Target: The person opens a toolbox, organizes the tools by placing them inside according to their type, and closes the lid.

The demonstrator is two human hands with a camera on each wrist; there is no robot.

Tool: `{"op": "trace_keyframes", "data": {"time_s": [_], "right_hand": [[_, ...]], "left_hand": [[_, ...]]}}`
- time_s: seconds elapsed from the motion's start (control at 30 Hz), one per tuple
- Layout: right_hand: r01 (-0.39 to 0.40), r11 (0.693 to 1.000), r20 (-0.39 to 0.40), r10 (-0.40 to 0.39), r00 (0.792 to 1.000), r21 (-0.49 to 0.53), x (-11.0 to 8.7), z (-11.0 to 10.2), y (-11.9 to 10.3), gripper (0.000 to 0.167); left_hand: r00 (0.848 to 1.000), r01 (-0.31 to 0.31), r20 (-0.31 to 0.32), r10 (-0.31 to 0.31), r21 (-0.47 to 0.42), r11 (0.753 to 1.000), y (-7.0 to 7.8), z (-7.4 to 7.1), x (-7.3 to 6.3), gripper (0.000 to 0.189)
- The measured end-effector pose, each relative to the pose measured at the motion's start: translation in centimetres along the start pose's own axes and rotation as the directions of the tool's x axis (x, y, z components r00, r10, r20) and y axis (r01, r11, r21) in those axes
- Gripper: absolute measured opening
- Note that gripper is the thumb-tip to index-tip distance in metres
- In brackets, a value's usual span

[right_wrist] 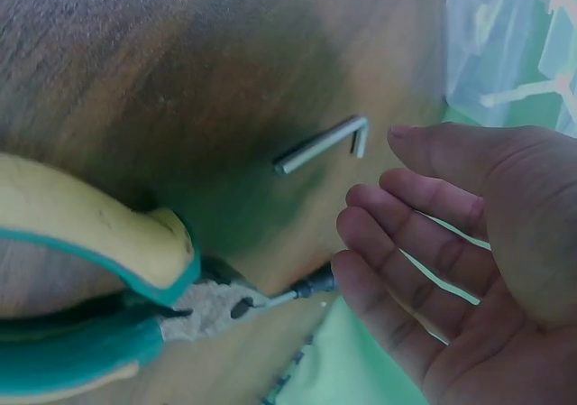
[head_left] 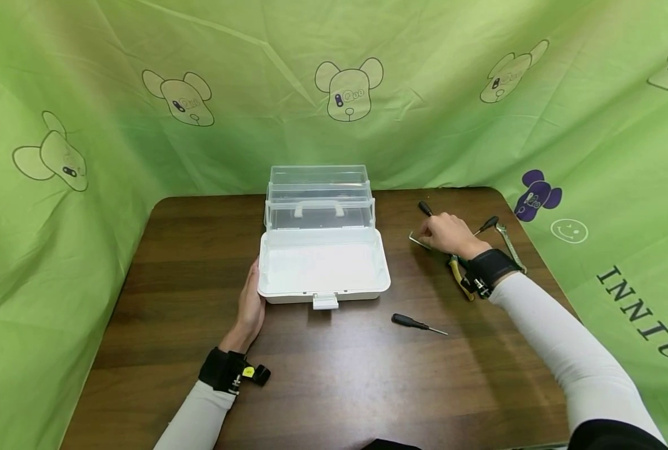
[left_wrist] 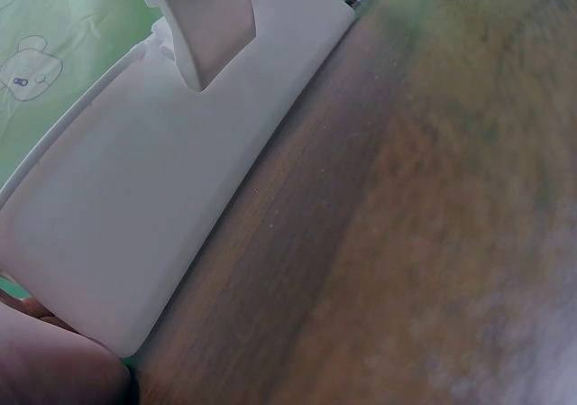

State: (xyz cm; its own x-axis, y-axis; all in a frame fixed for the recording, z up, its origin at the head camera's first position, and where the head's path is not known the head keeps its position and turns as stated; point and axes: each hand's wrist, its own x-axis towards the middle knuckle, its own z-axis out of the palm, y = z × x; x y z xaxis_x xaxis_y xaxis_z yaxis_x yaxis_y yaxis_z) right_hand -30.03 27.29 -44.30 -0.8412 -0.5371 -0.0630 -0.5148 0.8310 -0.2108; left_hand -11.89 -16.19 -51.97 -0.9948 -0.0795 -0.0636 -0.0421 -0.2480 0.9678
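Note:
My left hand lies along the left wall of a white toolbox, touching it with extended fingers. The box's clear lid stands raised at the back, and the white inside shows no contents. At the right, my right hand hovers beside an L-shaped hex key, fingers loosely bent and apart from it. Pliers with yellow and green handles lie near that hand; in the head view the wrist hides part of them. The left wrist view shows the box's front latch.
A black-handled screwdriver lies right of the box's front corner. Behind the right hand is another black handle. A further black-handled tool and a wrench lie near the table's right edge. Green cloth hangs behind the table.

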Motion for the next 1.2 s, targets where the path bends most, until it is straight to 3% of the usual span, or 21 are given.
{"op": "trace_keyframes", "data": {"time_s": [0.27,0.6,0.7,0.9,1.2], "right_hand": [[-0.012,1.0,-0.006,0.012,1.0,-0.013,0.5,1.1,-0.1,0.005],[-0.014,1.0,-0.008,0.014,1.0,-0.008,1.1,2.3,0.0,0.035],[-0.019,1.0,-0.032,0.019,0.999,-0.005,1.2,2.5,0.1,0.03],[-0.033,0.999,-0.082,0.035,0.996,0.021,1.1,3.0,0.3,0.005],[-0.032,0.999,-0.121,0.034,0.992,0.019,0.9,3.3,0.2,0.006]], "left_hand": [[1.0,0.012,-0.008,-0.012,0.004,1.0,0.1,0.0,-0.1,0.06],[1.0,0.011,-0.014,-0.011,0.0,1.0,0.0,0.1,0.0,0.061],[1.0,0.015,-0.019,-0.015,-0.003,1.0,0.0,0.1,0.0,0.06],[1.0,-0.001,-0.012,0.001,-0.003,1.0,-0.1,0.1,0.0,0.06],[1.0,-0.009,0.001,0.009,0.0,1.0,0.0,0.1,0.0,0.059]]}}
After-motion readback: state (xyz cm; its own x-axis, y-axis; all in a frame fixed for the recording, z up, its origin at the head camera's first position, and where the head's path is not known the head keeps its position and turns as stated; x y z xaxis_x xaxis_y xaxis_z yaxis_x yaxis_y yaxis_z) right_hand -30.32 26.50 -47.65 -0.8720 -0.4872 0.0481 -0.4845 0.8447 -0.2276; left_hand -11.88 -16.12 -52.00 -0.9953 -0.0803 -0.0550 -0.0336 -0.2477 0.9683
